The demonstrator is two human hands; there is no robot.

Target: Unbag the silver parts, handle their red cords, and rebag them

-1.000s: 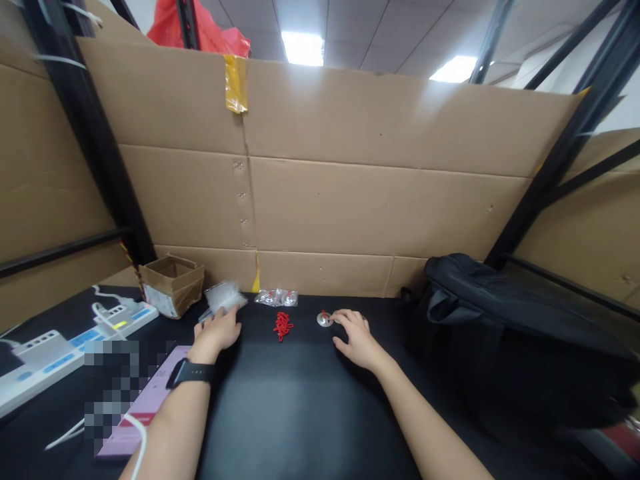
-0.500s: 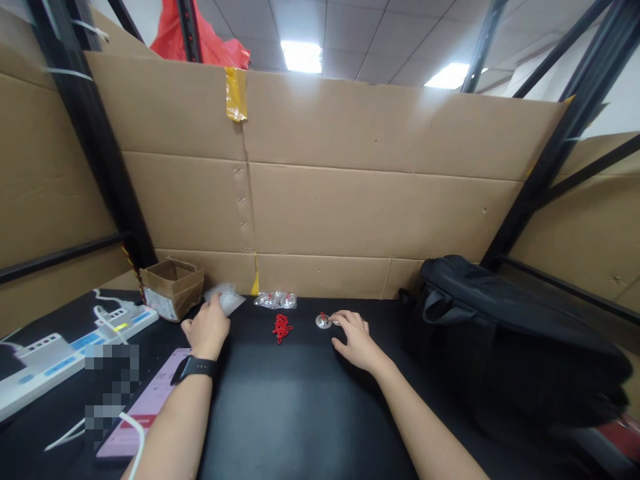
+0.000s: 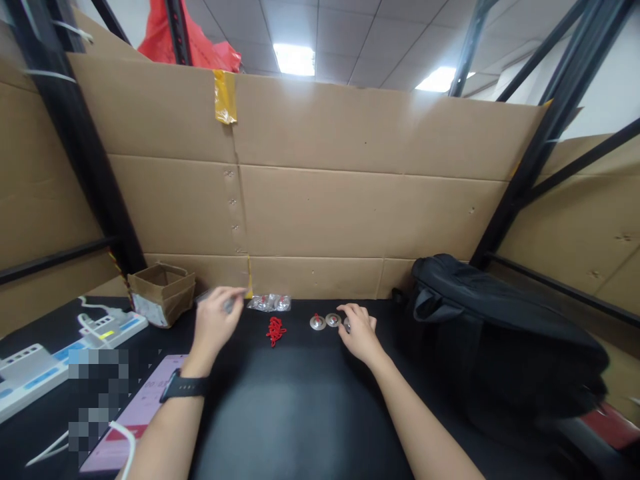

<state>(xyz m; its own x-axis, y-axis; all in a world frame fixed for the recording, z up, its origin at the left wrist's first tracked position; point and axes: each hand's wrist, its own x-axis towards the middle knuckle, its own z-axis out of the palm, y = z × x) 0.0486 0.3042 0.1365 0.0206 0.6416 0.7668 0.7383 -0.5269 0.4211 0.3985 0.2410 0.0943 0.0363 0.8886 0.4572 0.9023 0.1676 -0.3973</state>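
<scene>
My left hand (image 3: 217, 320), with a dark watch on its wrist, is raised slightly above the back left of the table. Its curled fingers hold a clear plastic bag (image 3: 229, 305), mostly hidden by the hand. My right hand (image 3: 359, 333) rests low over the table, thumb and index finger apart. Beneath its fingers lies a partly covered metal finger cymbal (image 3: 348, 325). Two more cymbals, one on the left (image 3: 317, 323) and one in the middle (image 3: 333, 321), lie beside it, with red cord at their centres. A red knotted cord (image 3: 275, 331) sits between my hands.
Clear packets (image 3: 270, 303) with shiny round pieces lie against the cardboard wall (image 3: 310, 213). An open cardboard box (image 3: 163, 293), a power strip (image 3: 65, 360) and a phone (image 3: 135, 420) are on the left. A black bag (image 3: 500, 340) takes up the right side.
My left hand has lifted the clear plastic bag, turning it nearly edge-on. My right hand has shifted right along the cymbals, uncovering the middle one.
</scene>
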